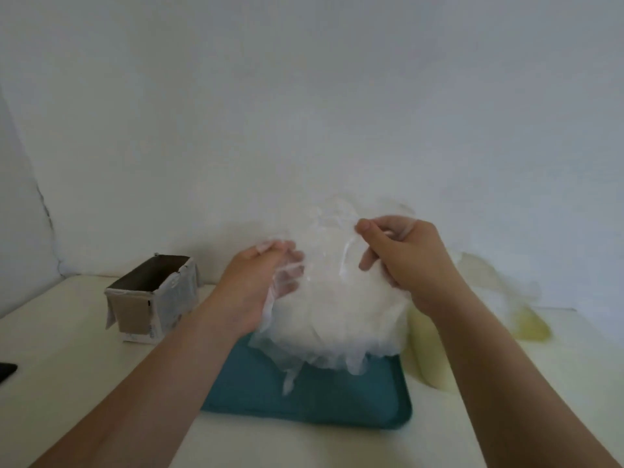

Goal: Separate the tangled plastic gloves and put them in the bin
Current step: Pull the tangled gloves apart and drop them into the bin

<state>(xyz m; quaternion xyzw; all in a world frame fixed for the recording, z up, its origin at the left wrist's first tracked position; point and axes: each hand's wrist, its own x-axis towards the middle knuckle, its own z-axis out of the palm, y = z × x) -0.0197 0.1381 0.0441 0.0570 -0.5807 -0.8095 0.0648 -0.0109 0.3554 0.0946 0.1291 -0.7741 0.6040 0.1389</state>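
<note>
Gloves [341,298], a pale see-through wad of thin film, hang in the air just above the far half of the tray [337,403], with a few loose plastic fingers trailing down toward it. I'd judge the wad nearly weightless, limp and slick. It looks like stuff that clings to itself and stretches or tears if yanked, so a gentle pinch on one free edge or cuff, with the bulk steadied, seems the way to tease a single glove out. The left hand [256,285] grips the wad's left side, fingers curled into the film that drapes over them. The right hand [401,258] pinches a fold near the top between thumb and fingertips, its other fingers bent against the film. Left of the tray and a little farther back stands the bin [152,295], an open box well apart from the wad. Right of the tray lies a yellowish bag [526,327], blurred. Far left of the tray, on the table [77,393], a black thing [6,369] shows only in part.
</note>
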